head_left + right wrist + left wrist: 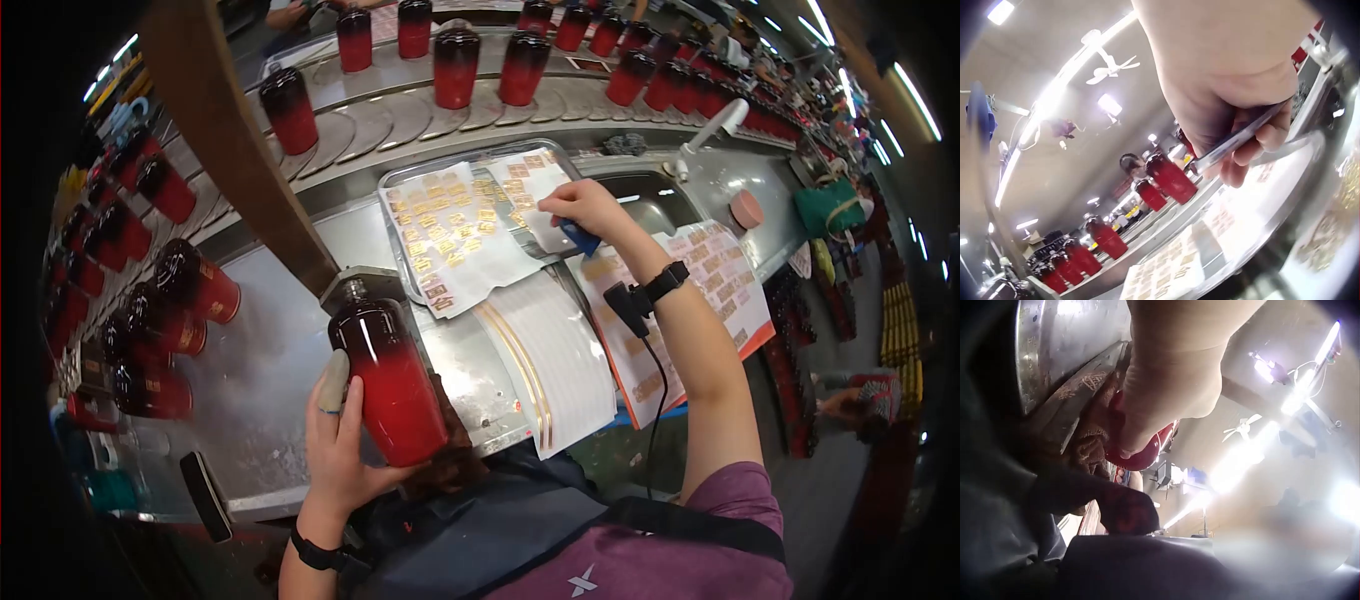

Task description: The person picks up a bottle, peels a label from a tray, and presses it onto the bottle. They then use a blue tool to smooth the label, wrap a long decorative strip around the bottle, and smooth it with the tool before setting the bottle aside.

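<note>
Fingers (351, 410) against glossy black-to-red bottle (392, 395)

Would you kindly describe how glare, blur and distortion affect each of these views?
Head view: wide-angle bending with dark corners, and bright highlights on the held red bottle; left wrist view: ceiling lights blown out, a pale blurred patch at lower right, deep shadow at lower left; right wrist view: hazy ceiling glare, with the white sheets partly washed out.

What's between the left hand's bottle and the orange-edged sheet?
Metal bench, then a gold-striped sheet, lie between bottle and orange-edged sheet in the head view.
</note>
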A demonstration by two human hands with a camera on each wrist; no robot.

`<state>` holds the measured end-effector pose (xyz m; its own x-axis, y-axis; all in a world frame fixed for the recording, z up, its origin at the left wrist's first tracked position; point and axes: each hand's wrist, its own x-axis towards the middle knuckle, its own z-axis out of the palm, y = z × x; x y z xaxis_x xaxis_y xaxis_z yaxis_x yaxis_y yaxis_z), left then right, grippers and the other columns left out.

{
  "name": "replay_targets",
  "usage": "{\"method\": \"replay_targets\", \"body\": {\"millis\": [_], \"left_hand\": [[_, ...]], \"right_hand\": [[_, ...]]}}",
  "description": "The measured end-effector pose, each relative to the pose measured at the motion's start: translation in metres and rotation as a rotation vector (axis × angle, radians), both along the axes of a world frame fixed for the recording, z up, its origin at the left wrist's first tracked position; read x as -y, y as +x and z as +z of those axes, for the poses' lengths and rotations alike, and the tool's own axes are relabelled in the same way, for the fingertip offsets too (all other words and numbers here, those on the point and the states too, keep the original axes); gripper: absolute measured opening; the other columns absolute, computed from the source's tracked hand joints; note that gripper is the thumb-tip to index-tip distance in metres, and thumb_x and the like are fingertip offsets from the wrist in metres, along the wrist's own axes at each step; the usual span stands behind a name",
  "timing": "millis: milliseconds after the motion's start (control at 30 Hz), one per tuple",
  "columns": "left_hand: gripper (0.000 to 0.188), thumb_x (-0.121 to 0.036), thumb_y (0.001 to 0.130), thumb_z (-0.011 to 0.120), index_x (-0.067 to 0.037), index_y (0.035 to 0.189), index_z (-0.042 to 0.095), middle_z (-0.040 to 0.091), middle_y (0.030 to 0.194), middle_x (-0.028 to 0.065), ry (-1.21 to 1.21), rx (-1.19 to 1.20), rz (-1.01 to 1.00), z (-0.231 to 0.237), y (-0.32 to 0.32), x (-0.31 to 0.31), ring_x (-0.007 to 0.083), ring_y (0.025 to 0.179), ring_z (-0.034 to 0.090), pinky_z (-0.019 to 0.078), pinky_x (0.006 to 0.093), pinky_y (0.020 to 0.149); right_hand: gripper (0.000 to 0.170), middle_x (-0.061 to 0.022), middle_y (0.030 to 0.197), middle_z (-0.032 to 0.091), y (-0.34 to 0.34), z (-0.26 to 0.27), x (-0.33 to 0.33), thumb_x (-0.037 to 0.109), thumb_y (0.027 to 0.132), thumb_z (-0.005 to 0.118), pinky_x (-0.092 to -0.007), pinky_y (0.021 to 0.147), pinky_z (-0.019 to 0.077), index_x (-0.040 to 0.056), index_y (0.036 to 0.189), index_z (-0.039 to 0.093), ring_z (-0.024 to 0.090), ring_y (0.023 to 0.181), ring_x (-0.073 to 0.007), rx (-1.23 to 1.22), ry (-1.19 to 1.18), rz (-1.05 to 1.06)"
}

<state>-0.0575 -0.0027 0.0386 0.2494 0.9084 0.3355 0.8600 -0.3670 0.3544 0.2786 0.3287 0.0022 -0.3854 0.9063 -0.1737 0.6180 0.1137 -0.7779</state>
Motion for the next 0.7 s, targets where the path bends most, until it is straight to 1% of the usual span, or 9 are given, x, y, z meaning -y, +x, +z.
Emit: {"method": "replay_targets", "body": {"millis": [33, 133, 200, 300, 467, 533, 567, 600, 700], "left_hand": [[0.129, -0.045, 0.058, 0.092, -0.002, 0.154, 0.017, 0.028, 0.154, 0.0280, -0.005, 0.002, 0.019, -0.006, -0.003, 0.002, 0.0480, 0.138, 0.033, 0.0347, 0.0525, 0.110], [0.124, -0.063, 0.067, 0.081, -0.001, 0.154, 0.019, 0.031, 0.153, 0.0268, -0.146, 0.339, 0.036, -0.048, -0.017, 0.004, 0.0463, 0.140, 0.031, 0.0279, 0.0528, 0.113], [0.119, -0.078, 0.075, 0.063, 0.000, 0.154, 0.020, 0.033, 0.152, 0.0260, -0.137, 0.589, 0.030, -0.073, -0.020, 0.000, 0.0442, 0.140, 0.030, 0.0235, 0.0510, 0.115], [0.113, -0.079, 0.082, 0.052, 0.003, 0.153, 0.020, 0.036, 0.150, 0.0253, -0.127, 0.551, 0.074, -0.074, -0.023, -0.002, 0.0418, 0.135, 0.036, 0.0261, 0.0504, 0.112], [0.108, -0.076, 0.084, 0.052, 0.006, 0.150, 0.027, 0.044, 0.143, 0.0243, -0.112, 0.545, 0.095, -0.070, -0.027, -0.005, 0.0388, 0.125, 0.045, 0.0298, 0.0495, 0.108], [0.106, -0.075, 0.084, 0.053, 0.006, 0.149, 0.030, 0.046, 0.141, 0.0239, -0.111, 0.549, 0.109, -0.071, -0.030, -0.005, 0.0382, 0.122, 0.047, 0.0313, 0.0488, 0.107], [0.105, -0.074, 0.085, 0.053, 0.006, 0.149, 0.031, 0.047, 0.140, 0.0239, -0.127, 0.539, 0.099, -0.069, -0.031, -0.005, 0.0384, 0.121, 0.048, 0.0324, 0.0482, 0.106], [0.104, -0.073, 0.085, 0.054, 0.006, 0.148, 0.032, 0.048, 0.138, 0.0238, -0.143, 0.529, 0.086, -0.067, -0.032, -0.005, 0.0385, 0.120, 0.049, 0.0336, 0.0476, 0.105], [0.101, -0.071, 0.086, 0.054, 0.006, 0.148, 0.033, 0.050, 0.137, 0.0234, -0.104, 0.540, 0.079, -0.065, -0.030, -0.007, 0.0385, 0.119, 0.050, 0.0349, 0.0468, 0.103]], "right_hand": [[0.031, -0.0057, 0.071, 0.071, -0.017, -0.001, -0.001, 0.033, 0.085, 0.072, -0.0302, 0.062, 0.0498, 0.0021, 0.089, 0.076, 0.063, 0.063, -0.0139, 0.005, 0.011, 0.036], [0.030, -0.0067, 0.075, 0.072, -0.052, -0.006, -0.022, 0.031, 0.084, 0.072, -0.0317, 0.065, 0.0513, 0.0028, 0.091, 0.077, 0.065, 0.065, -0.0163, 0.081, 0.060, 0.142], [0.029, -0.0072, 0.077, 0.073, -0.065, -0.005, -0.040, 0.031, 0.084, 0.072, -0.0324, 0.066, 0.0521, 0.0033, 0.092, 0.077, 0.066, 0.067, -0.0174, 0.150, 0.096, 0.206], [0.027, -0.0049, 0.076, 0.072, -0.086, 0.002, -0.051, 0.028, 0.086, 0.071, -0.0276, 0.067, 0.0510, 0.0030, 0.096, 0.077, 0.065, 0.069, -0.0122, 0.398, 0.090, 0.239], [0.023, -0.0074, 0.085, 0.075, -0.114, 0.026, 0.012, 0.023, 0.087, 0.073, -0.0285, 0.075, 0.0519, 0.0042, 0.100, 0.076, 0.068, 0.077, -0.0140, 0.241, -0.125, 0.565], [0.027, -0.0105, 0.094, 0.073, -0.117, 0.033, 0.053, 0.028, 0.084, 0.076, -0.0332, 0.079, 0.0528, 0.0062, 0.100, 0.076, 0.069, 0.088, -0.0223, 0.215, 0.006, 0.630], [0.037, -0.0112, 0.102, 0.069, -0.116, 0.030, 0.073, 0.032, 0.081, 0.078, -0.0368, 0.078, 0.0533, 0.0068, 0.106, 0.073, 0.068, 0.091, -0.0276, 0.267, 0.300, 0.694], [0.049, -0.0103, 0.107, 0.065, -0.118, 0.036, 0.096, 0.036, 0.077, 0.080, -0.0400, 0.076, 0.0537, 0.0086, 0.116, 0.068, 0.067, 0.090, -0.0297, 0.348, 0.341, 0.670], [0.047, -0.0070, 0.110, 0.064, -0.123, 0.017, 0.130, 0.030, 0.081, 0.075, -0.0388, 0.074, 0.0545, 0.0093, 0.121, 0.065, 0.067, 0.090, -0.0274, 0.475, 0.418, 0.652]]}}
